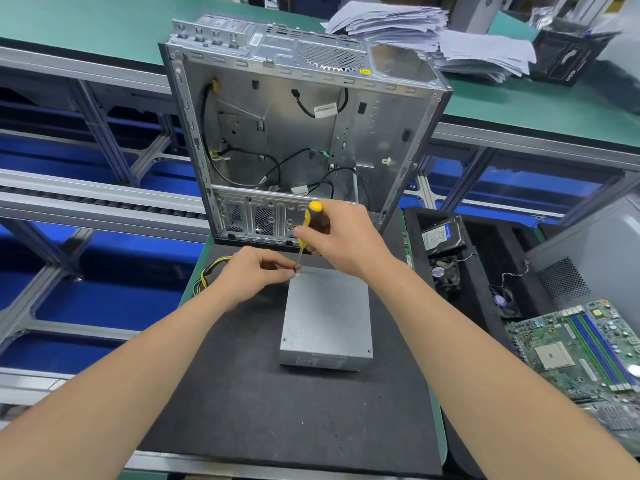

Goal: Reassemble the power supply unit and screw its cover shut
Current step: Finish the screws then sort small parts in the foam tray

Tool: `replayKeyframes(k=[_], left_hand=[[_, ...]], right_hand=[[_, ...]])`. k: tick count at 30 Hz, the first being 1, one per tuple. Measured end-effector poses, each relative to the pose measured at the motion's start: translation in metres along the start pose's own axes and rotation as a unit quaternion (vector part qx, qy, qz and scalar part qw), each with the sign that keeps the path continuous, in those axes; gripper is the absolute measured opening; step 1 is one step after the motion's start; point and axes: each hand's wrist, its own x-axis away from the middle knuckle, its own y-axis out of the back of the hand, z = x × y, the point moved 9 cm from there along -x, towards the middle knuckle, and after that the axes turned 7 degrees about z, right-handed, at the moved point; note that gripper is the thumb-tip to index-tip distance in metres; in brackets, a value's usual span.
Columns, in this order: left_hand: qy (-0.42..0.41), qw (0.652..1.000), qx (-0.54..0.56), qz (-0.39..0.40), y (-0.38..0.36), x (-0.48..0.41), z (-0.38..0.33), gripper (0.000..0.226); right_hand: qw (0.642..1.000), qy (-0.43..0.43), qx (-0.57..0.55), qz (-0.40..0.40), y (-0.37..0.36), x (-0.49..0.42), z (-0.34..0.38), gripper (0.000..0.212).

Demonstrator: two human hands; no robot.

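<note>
A bundle of yellow and black cables (207, 276) curls at the left edge of the black mat (242, 375), partly hidden behind the left hand (251, 277). That hand reaches in over the mat with its fingers curled, and its thumb and forefinger pinch the lower tip of the screwdriver (306, 226) at the far left corner of the power supply unit (327, 317). Whether a screw sits between the fingertips is too small to tell. The power supply unit, a plain grey metal box with its cover on, lies flat near the middle of the mat, just in front of the open computer case (298, 133). The screwdriver stands nearly upright over that corner, its yellow and black handle leaning slightly to the right. The right hand (341, 237) grips the handle from the right, fingers wrapped round it and the thumb lying across its near side. The case stands on its side behind both hands, with loose black wires inside. To the right, a black foam tray (485, 306) holds a hard drive (441, 234) and small fans (446, 271), and a green motherboard (581, 348) lies at the far right
</note>
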Motion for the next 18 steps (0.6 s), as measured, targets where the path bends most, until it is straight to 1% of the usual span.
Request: replayKeyframes(k=[3, 6, 8, 10, 11, 13, 15, 16, 17, 18], left_hand=[[-0.026, 0.996, -0.074, -0.046, 0.005, 0.002, -0.009, 0.009], [-0.072, 0.983, -0.145, -0.082, 0.004, 0.003, -0.024, 0.015], [-0.076, 0.977, -0.174, -0.095, -0.001, 0.002, -0.03, 0.017], [-0.071, 0.975, -0.183, -0.105, -0.003, 0.002, -0.03, 0.019], [-0.071, 0.975, -0.18, -0.107, -0.003, 0.002, -0.029, 0.02], [-0.072, 0.978, -0.165, -0.107, -0.003, 0.004, -0.027, 0.018], [-0.07, 0.979, -0.161, -0.108, -0.001, 0.006, -0.026, 0.015], [-0.07, 0.978, -0.163, -0.108, -0.001, 0.006, -0.026, 0.013], [-0.071, 0.977, -0.169, -0.107, -0.001, 0.006, -0.026, 0.009], [-0.074, 0.976, -0.175, -0.106, -0.001, 0.006, -0.027, 0.007]], right_hand=[[0.999, -0.013, -0.011, -0.034, 0.003, 0.002, 0.001, 0.032], [0.998, -0.015, -0.01, -0.054, 0.003, 0.001, 0.002, 0.037], [0.998, -0.01, 0.01, -0.059, 0.002, 0.001, 0.004, 0.039], [0.998, 0.019, 0.024, -0.061, 0.003, 0.0, 0.011, 0.026], [0.997, 0.047, 0.013, -0.056, 0.004, 0.001, 0.017, 0.019], [0.994, 0.11, -0.004, -0.016, 0.003, 0.002, 0.029, 0.021], [0.988, 0.146, 0.038, 0.037, -0.004, 0.003, 0.036, 0.016], [0.986, 0.147, 0.068, 0.043, -0.006, 0.002, 0.036, 0.009], [0.986, 0.137, 0.089, 0.032, -0.006, 0.0, 0.034, 0.004], [0.988, 0.116, 0.102, 0.009, -0.003, -0.002, 0.031, 0.014]])
